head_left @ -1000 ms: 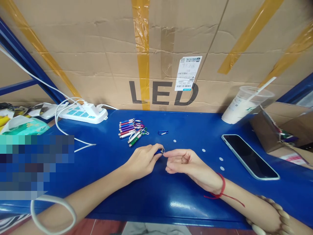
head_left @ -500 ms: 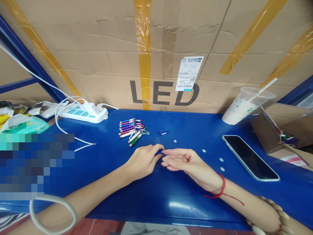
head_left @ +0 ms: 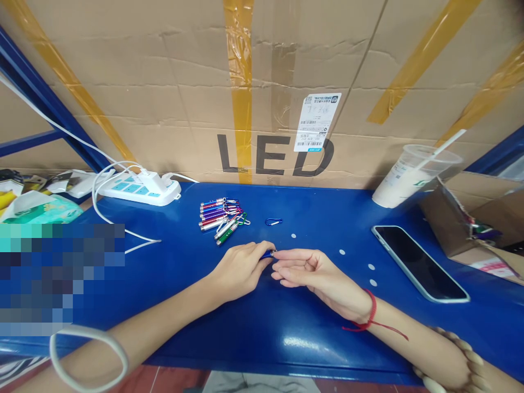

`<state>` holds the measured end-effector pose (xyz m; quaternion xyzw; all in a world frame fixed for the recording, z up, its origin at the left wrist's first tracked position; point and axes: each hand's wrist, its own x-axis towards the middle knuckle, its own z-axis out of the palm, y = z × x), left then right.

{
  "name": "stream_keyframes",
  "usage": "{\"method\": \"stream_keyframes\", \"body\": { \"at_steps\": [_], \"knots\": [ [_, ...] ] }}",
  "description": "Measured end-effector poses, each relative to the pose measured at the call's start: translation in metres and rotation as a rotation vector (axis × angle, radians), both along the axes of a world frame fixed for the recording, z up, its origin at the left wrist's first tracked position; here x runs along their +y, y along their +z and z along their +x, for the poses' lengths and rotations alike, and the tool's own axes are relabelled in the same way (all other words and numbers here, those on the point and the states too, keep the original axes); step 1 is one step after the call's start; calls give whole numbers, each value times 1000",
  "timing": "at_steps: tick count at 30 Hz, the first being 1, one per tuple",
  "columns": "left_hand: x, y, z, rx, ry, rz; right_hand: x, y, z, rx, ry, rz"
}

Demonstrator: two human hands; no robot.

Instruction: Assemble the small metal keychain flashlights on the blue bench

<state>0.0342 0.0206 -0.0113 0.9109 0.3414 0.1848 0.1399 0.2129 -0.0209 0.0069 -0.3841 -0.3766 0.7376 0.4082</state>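
Note:
My left hand (head_left: 244,267) is closed around a small blue flashlight (head_left: 267,254), mostly hidden by the fingers. At its exposed silver end is my right hand (head_left: 305,267), whose forefinger touches that end; the other fingers are loosely curled, and whether they pinch anything is too small to tell. Behind my left hand lies a row of small metal flashlights (head_left: 213,214) in blue, red, purple and silver, with a green one (head_left: 226,234) nearest. A blue carabiner clip (head_left: 274,222) rests alone just beyond my hands. Several small pale discs, one of them a round disc (head_left: 342,252), lie to the right.
A phone (head_left: 421,265) lies on the blue table (head_left: 262,333) at the right, with a tilted-looking drink cup (head_left: 403,177) behind it. An open carton (head_left: 462,218) is at far right. A white power strip (head_left: 139,188) with cables sits back left. A large cardboard box (head_left: 184,98) stands behind.

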Motion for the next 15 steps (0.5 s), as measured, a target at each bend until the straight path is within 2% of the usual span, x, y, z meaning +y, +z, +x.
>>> {"method": "stream_keyframes", "body": {
  "at_steps": [15],
  "knots": [
    [1, 0, 0, 5, 2, -9, -1, 3, 0, -4, 0, -44]
  ]
}}
